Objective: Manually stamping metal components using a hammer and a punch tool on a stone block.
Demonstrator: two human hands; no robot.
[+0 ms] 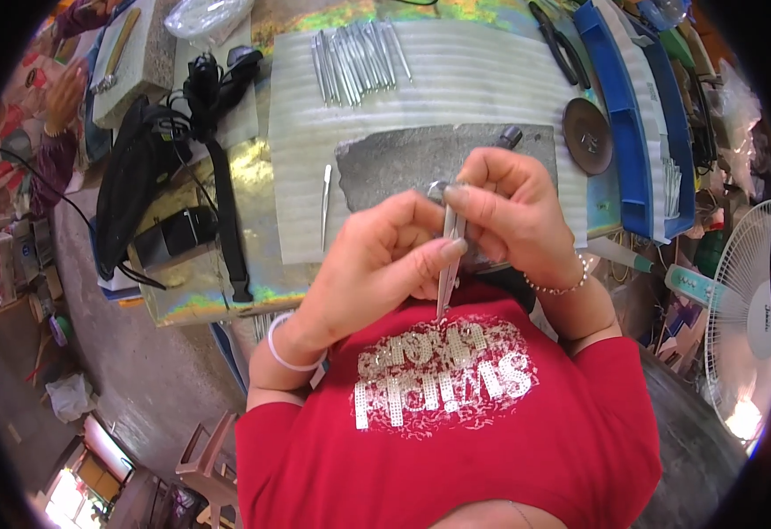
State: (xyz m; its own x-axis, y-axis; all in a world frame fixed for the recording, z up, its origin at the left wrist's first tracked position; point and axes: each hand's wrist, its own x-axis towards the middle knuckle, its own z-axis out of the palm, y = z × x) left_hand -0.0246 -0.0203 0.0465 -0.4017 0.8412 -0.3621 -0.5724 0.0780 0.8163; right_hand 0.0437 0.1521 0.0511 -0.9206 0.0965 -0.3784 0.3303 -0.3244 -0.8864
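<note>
Both of my hands meet over the near edge of the table, closed on one slim silvery tool that looks like tweezers (444,295). My left hand (376,256) pinches its shaft between thumb and fingers. My right hand (513,207) grips its upper end, where a small shiny grey part shows at the fingertips. The narrow end points down toward my red shirt. Beyond the hands lies a dark grey stone slab (385,163) on a white foam sheet (295,132). Another slim metal tool (325,207) lies left of the slab.
Several silvery metal strips (359,66) lie together at the far side. Pliers (562,48), a brown disc (587,135) and a blue tray (628,132) are on the right, with a fan (751,304) beyond. Black straps and a pouch (143,167) occupy the left. Another person's hand (63,97) shows far left.
</note>
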